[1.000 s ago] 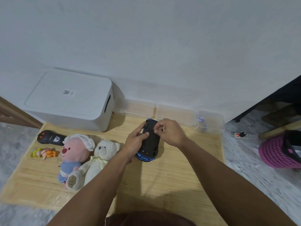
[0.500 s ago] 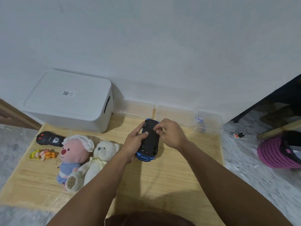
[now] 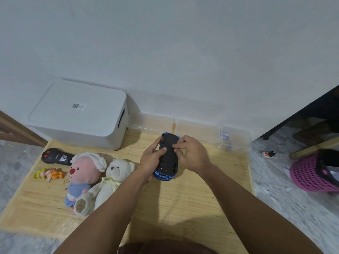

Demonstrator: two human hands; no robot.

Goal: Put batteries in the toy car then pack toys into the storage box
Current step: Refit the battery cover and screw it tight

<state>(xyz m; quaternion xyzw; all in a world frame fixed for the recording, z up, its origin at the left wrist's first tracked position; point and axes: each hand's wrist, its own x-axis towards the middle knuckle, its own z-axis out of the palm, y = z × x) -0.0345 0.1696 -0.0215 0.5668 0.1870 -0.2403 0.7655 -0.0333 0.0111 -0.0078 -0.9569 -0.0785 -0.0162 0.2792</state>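
Note:
A blue toy car (image 3: 167, 163) is held upside down above the wooden board (image 3: 192, 202), its black underside facing me. My left hand (image 3: 151, 160) grips its left side, thumb on the underside. My right hand (image 3: 192, 154) has its fingertips pinched on the underside's middle; what lies under them is hidden. The white storage box (image 3: 78, 114) stands at the back left with its lid on. A pink plush (image 3: 83, 175), a white teddy bear (image 3: 111, 180), a small orange and yellow figure (image 3: 48, 174) and a black remote control (image 3: 55, 158) lie on the left.
Clear plastic containers (image 3: 235, 139) line the wall behind the car. A power strip (image 3: 273, 154) lies on the marble floor to the right, and a pink basket (image 3: 311, 173) stands beyond it. Dark furniture stands at the far right.
The car and both hands have stayed in about the same place. My right fingers shifted slightly on the car's underside.

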